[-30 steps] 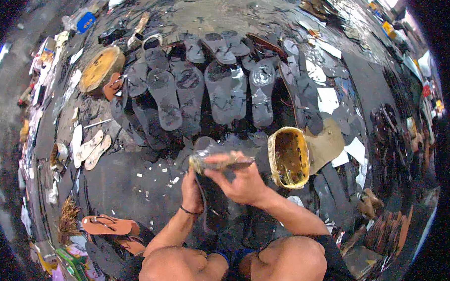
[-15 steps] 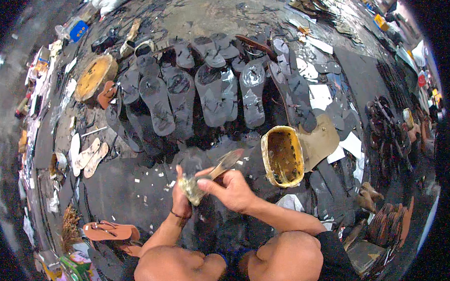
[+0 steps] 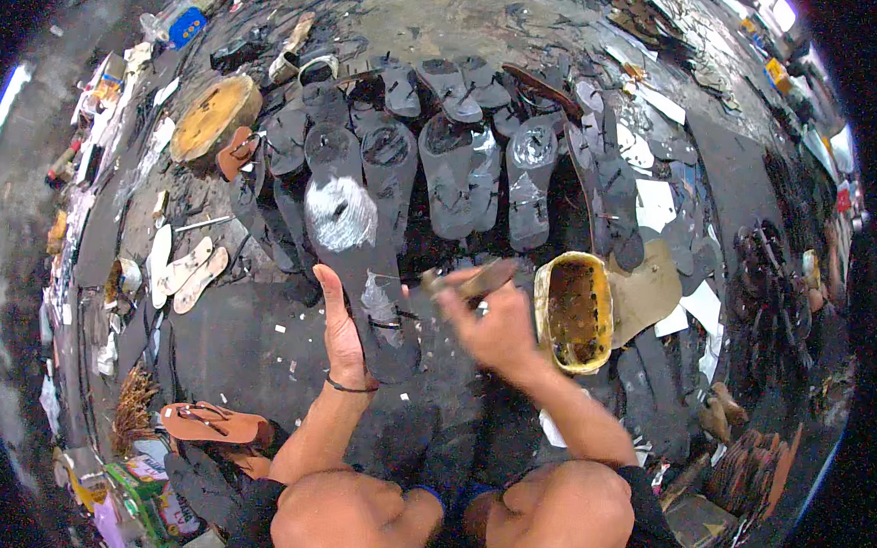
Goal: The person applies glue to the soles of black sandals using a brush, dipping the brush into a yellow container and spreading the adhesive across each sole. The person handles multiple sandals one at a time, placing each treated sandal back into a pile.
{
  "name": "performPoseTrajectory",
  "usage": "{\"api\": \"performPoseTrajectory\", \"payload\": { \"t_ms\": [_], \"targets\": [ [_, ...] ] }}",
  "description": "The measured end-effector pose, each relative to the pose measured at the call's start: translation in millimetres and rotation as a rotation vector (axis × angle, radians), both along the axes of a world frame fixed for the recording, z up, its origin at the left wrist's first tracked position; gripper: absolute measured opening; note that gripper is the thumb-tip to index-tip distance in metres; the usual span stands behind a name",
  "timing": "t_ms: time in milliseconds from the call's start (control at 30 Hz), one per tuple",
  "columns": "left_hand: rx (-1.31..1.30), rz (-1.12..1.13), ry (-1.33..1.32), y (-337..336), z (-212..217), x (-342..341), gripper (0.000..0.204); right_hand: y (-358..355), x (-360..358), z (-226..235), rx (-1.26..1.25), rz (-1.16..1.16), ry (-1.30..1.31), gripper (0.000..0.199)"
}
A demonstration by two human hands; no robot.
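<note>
My left hand (image 3: 345, 336) has its thumb raised along the side of a black sandal sole (image 3: 381, 320), its other fingers hidden underneath. Shiny wet patches show on this sole, and a thin strand stretches from it toward the right. My right hand (image 3: 502, 325) is closed round a short wooden-handled brush (image 3: 494, 276), blurred by motion, with its tip pointing left at the sole. Just right of that hand stands a yellow-rimmed tub (image 3: 606, 314) with sticky brown residue inside. Several black sandal soles (image 3: 446, 192) lie in a row beyond my hands.
A round wooden block (image 3: 212, 116) stands at the far left, a small brown sandal (image 3: 236, 153) leaning on it. Another brown sandal (image 3: 211, 423) lies near my left knee. Pale insoles (image 3: 202, 275) rest at the left. Stacked brown soles (image 3: 746, 459) are at the right.
My right hand has drawn away from the left, moving right and upward with the brush. The sole now shows its broad face beside my left hand. The whole view has shifted slightly.
</note>
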State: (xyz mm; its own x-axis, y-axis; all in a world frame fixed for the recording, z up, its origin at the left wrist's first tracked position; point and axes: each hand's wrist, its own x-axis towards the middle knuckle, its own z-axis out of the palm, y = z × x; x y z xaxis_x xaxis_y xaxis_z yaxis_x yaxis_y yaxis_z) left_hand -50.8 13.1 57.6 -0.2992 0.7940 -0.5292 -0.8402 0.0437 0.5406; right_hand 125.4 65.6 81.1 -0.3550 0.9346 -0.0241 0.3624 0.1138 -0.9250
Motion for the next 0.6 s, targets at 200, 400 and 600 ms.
{"api": "performPoseTrajectory", "payload": {
  "t_ms": [200, 400, 600],
  "targets": [
    [-0.111, -0.239, -0.208, 4.2, -13.1, 19.2, 0.079, -15.4, -8.2, 38.3, -0.079, 0.362, 0.337, 0.029],
    [-0.019, -0.081, -0.067, 8.2, -7.0, 4.4, 0.075, -16.5, -5.4, 13.4, 0.185, 0.237, 0.177, 0.020],
    [0.070, -0.182, -0.040, -0.2, -16.8, 1.6, 0.072, 4.2, -2.2, -4.1, -0.027, 0.031, 0.174, 0.029]
  ]
}}
